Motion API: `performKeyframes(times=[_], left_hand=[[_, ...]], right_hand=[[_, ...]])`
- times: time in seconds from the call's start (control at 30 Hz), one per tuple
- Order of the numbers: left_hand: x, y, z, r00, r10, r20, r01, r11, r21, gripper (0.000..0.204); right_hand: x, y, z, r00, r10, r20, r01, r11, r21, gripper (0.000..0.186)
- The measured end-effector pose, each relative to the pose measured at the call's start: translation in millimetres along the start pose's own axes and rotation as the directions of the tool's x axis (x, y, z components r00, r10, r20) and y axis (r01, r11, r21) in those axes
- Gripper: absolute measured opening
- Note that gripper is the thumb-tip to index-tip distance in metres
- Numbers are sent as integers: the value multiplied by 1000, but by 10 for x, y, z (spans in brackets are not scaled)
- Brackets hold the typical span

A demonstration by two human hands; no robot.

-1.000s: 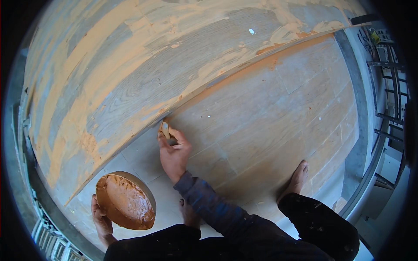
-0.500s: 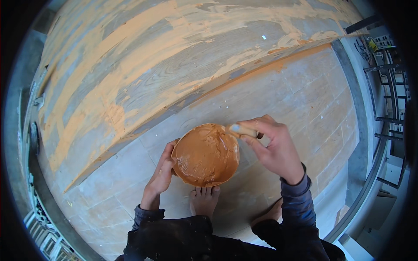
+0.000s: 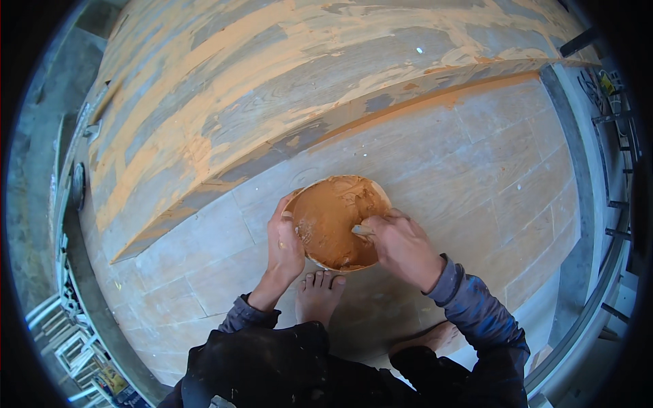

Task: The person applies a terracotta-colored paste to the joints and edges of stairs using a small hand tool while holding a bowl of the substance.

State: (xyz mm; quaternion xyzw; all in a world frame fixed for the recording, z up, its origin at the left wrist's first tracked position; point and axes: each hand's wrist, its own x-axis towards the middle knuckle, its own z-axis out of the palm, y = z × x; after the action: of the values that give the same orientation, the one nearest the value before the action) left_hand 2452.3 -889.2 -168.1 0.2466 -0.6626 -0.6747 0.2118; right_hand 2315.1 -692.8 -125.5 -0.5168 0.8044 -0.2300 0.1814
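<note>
A round bowl (image 3: 326, 266) of thick orange-brown paste (image 3: 323, 221) is held above the tiled floor in front of me. My left hand (image 3: 286, 245) grips its left side, thumb at the rim and fingers round the outside. Over the right part of the bowl, my right hand (image 3: 408, 251) is closed around a small pale-handled tool (image 3: 364, 230). The handle's end pokes out toward the middle of the bowl. My hand hides the rest of the tool, so its working end cannot be made out.
Beyond the bowl rises a wide tiled step (image 3: 272, 81) streaked with orange paste. My bare foot (image 3: 320, 296) stands just below the bowl. Metal railing parts (image 3: 615, 119) are at the right, and a stack of pale frames (image 3: 71, 347) is at the lower left.
My right hand has moved from beyond the bowl's right rim down and left over the paste with the tool. The bowl sits slightly farther right and up in view.
</note>
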Motion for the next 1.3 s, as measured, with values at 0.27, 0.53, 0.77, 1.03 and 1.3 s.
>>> performKeyframes(times=[0.27,0.53,0.77,1.03,1.3], left_hand=[[-226,37,111,994,55,-90,-33,973,229,59],[-766,-361,-638,950,-149,-274,130,988,-87,59],[-1625,-357,-1507,759,-280,-588,130,950,-285,56],[-1781,-732,-2165,788,-108,-606,156,987,28,36],[-1559,-910,-2721,963,81,-256,37,904,425,24]], right_hand=[[59,-155,230,955,105,278,-261,744,615,25],[370,219,-205,938,331,104,-132,65,989,32],[1303,918,549,615,646,-453,-34,595,803,24],[1959,126,1387,212,628,-749,-225,777,588,21],[1556,9,1241,321,721,-614,-91,669,738,25]])
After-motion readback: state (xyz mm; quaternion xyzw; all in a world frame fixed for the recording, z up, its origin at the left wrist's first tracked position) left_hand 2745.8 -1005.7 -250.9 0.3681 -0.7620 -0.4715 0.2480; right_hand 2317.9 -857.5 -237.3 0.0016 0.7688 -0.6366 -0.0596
